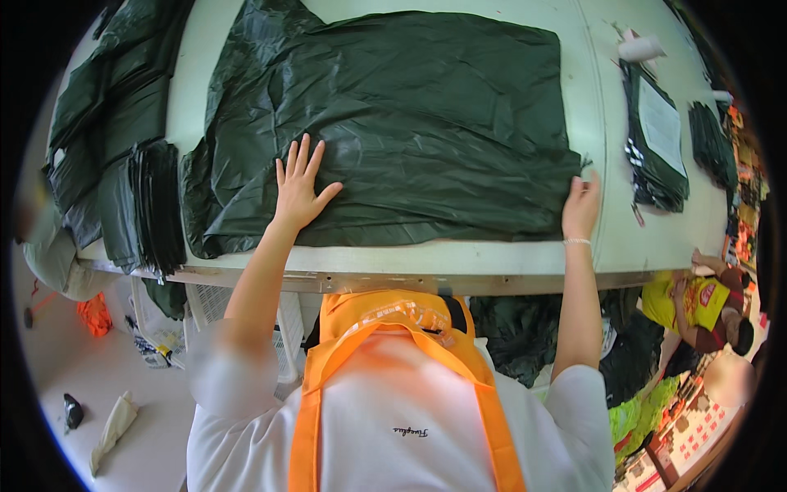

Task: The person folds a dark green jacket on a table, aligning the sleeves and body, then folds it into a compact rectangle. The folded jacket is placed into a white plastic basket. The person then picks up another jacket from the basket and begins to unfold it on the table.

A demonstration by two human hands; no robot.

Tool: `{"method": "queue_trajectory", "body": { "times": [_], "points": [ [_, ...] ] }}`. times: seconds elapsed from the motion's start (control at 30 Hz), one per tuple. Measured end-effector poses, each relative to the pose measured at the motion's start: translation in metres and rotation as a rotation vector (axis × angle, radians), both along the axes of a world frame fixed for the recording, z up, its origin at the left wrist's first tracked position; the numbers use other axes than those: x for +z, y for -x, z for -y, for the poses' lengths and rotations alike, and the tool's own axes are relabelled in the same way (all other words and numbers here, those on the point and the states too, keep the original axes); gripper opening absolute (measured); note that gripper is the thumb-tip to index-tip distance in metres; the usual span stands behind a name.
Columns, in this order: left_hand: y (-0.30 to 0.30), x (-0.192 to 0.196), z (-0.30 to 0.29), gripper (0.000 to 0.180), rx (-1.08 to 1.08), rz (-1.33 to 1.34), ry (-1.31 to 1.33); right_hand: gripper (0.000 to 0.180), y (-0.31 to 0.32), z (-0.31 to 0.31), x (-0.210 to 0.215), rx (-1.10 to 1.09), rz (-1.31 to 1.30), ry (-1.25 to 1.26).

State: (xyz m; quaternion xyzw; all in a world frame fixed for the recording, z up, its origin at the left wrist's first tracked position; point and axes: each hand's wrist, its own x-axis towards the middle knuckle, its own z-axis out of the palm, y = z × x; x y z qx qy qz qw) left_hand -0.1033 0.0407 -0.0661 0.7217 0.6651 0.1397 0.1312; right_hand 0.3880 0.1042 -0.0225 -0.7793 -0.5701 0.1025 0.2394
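A large dark green sheet of thin, shiny, creased material (443, 98) lies spread over the pale table in front of me. Its exact kind I cannot make out. My left hand (303, 189) rests flat on its left part, fingers spread and holding nothing. At the sheet's right edge, my right hand (581, 207) has its fingers curled in a pinch around the near right corner. The fingertips partly hide that bit of the edge.
Folded dark green bundles (143, 205) are stacked at the table's left. To the right lie a dark packet with a white paper (660, 123), a white roll (641, 49) and another dark bundle (711, 143). A white crate (209, 303) stands below. A person in yellow (697, 302) is at far right.
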Motion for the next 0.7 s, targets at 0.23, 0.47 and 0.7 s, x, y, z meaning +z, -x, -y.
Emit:
{"method": "queue_trajectory", "body": {
  "times": [0.23, 0.47, 0.7],
  "points": [
    [0.068, 0.010, 0.035, 0.084, 0.043, -0.295, 0.100, 0.053, 0.072, 0.004, 0.001, 0.814, 0.410, 0.098],
    [0.101, 0.001, 0.000, 0.084, 0.087, -0.123, -0.025, 0.049, 0.070, -0.064, -0.016, 0.901, 0.082, -0.014],
    [0.168, -0.006, -0.201, 0.105, 0.494, -0.347, -0.118, 0.071, 0.139, -0.269, -0.019, 0.888, 0.741, -0.029]
  ]
}}
